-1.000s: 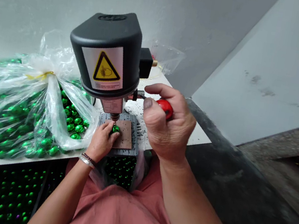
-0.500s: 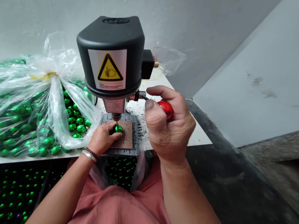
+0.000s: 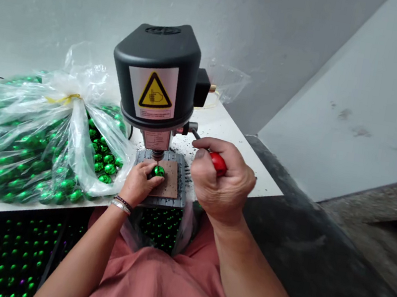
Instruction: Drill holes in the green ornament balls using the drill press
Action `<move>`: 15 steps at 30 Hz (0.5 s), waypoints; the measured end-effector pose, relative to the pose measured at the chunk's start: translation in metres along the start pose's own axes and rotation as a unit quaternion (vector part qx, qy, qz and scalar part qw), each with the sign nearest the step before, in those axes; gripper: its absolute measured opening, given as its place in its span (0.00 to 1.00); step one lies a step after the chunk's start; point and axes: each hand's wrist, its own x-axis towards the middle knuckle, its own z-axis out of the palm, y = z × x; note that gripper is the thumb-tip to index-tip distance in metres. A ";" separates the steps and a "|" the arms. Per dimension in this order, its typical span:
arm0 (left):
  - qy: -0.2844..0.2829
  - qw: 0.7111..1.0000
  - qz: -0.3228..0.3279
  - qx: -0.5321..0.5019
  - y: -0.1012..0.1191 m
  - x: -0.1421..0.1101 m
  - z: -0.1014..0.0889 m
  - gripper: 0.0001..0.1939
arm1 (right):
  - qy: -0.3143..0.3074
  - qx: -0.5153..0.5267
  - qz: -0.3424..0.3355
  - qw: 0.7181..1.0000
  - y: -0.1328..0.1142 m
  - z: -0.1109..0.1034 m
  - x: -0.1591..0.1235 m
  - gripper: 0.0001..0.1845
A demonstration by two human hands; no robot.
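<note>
A small black bench drill (image 3: 154, 79) with a yellow warning label stands on the white table (image 3: 224, 127). My left hand (image 3: 138, 184) pinches a shiny green bead (image 3: 159, 170) on the brown pad (image 3: 167, 186) under the drill bit. My right hand (image 3: 221, 182) is closed round the red knob (image 3: 218, 163) of the drill's feed lever, lower than the drill head. A bracelet sits on my left wrist.
A big clear plastic bag (image 3: 34, 137) full of green beads lies left of the drill. A second clear bag (image 3: 159, 225) with beads hangs under the drill base, above my pink-clad lap. More green beads (image 3: 3, 258) show in the dark below the table. Grey walls stand close behind and right.
My right hand has pulled the red lever knob down and closed tighter on it. The left hand keeps the green bead under the bit. The view has shifted a little.
</note>
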 end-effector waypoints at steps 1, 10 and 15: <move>0.001 1.000 0.003 0.000 0.000 0.000 0.000 0.20 | 0.001 -0.005 -0.006 1.000 0.001 0.000 -0.001 0.07; 0.021 0.999 0.031 0.008 -0.007 -0.001 0.004 0.18 | 0.022 -0.042 -0.019 0.999 0.008 0.005 -0.016 0.08; 0.012 1.000 0.023 0.016 -0.008 -0.002 0.005 0.20 | 0.031 -0.027 0.005 0.999 0.011 0.008 -0.023 0.08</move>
